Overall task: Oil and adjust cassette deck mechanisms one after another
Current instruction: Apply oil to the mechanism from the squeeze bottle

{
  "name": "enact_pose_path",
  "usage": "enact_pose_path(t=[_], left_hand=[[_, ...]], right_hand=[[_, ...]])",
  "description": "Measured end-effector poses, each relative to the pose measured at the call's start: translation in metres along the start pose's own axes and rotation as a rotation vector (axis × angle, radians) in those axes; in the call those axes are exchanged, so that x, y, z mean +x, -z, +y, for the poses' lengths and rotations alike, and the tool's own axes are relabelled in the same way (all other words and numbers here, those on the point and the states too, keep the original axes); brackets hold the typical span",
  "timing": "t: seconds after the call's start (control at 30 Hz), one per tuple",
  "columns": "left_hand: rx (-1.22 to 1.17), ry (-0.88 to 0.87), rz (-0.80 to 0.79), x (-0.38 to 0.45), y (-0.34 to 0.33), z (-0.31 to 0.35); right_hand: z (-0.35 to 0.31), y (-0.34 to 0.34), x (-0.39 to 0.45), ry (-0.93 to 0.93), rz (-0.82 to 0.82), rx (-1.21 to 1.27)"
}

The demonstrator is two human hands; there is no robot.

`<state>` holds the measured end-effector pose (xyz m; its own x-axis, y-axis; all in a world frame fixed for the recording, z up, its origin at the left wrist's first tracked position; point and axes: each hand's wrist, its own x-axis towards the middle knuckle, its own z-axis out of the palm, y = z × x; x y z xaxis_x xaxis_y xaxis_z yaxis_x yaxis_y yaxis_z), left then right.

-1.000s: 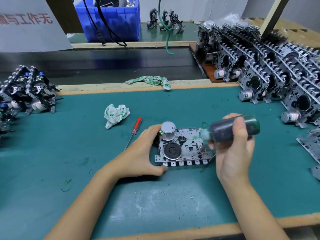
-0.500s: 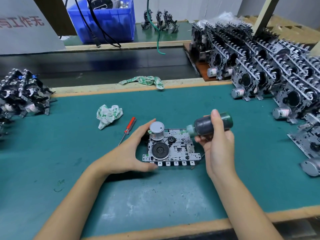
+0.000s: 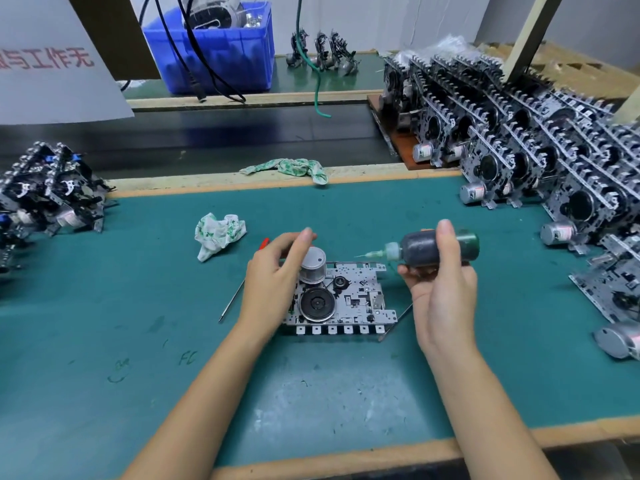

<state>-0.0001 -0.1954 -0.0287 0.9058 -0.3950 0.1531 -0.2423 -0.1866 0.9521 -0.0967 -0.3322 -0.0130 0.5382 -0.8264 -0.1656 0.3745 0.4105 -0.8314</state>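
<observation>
Head view: a cassette deck mechanism (image 3: pixel 341 299) lies flat near the middle of the green desk (image 3: pixel 138 358). Left hand (image 3: pixel 277 278) curls round its left end, fingers over the silver motor (image 3: pixel 312 265). Right hand (image 3: pixel 440 289) grips a dark oil bottle (image 3: pixel 426 249) on its side above the mechanism's right end, needle tip pointing left, clear of the metal. More mechanisms (image 3: pixel 540 161) crowd the desk's right edge; a crumpled cloth (image 3: pixel 218 233) lies behind the left hand.

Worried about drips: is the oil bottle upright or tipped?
Tipped. The oil bottle lies roughly level in the right hand, needle tip pointing left above the deck.
</observation>
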Motion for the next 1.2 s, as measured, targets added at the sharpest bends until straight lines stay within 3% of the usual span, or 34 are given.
enact_pose_path(t=[0.13,0.23,0.3,0.43,0.57,0.63,0.83,0.93,1.07,1.2], left_hand=[[0.118,-0.110,-0.098,-0.006,-0.003,-0.009],[0.112,-0.096,-0.025,-0.008,-0.007,-0.009],[-0.006,-0.007,0.050,-0.010,-0.009,-0.005],[-0.554,0.304,0.082,-0.009,-0.011,0.012],[-1.346,0.663,-0.155,-0.012,-0.017,0.018],[-1.582,0.707,-0.236,-0.021,-0.022,0.019],[-1.757,0.514,-0.379,-0.030,-0.034,0.016],[-1.505,0.633,-0.133,-0.028,-0.040,0.012],[-1.380,0.609,-0.187,-0.029,-0.039,0.007],[-1.394,0.602,-0.139,-0.029,-0.038,0.004]], right_hand=[[0.006,-0.005,-0.006,0.030,-0.042,-0.084],[0.004,-0.006,-0.008,0.030,-0.061,-0.027],[-0.002,-0.005,-0.004,-0.049,-0.061,0.150],[-0.016,0.000,0.008,-0.203,-0.033,0.534],[-0.010,-0.006,-0.002,-0.207,-0.122,0.454],[-0.002,-0.013,-0.013,-0.194,-0.188,0.322],[0.012,-0.015,-0.026,-0.047,-0.237,0.111],[0.012,-0.014,-0.027,-0.004,-0.236,0.052],[0.014,-0.014,-0.030,0.038,-0.261,-0.010],[0.016,-0.013,-0.029,0.058,-0.287,-0.028]])
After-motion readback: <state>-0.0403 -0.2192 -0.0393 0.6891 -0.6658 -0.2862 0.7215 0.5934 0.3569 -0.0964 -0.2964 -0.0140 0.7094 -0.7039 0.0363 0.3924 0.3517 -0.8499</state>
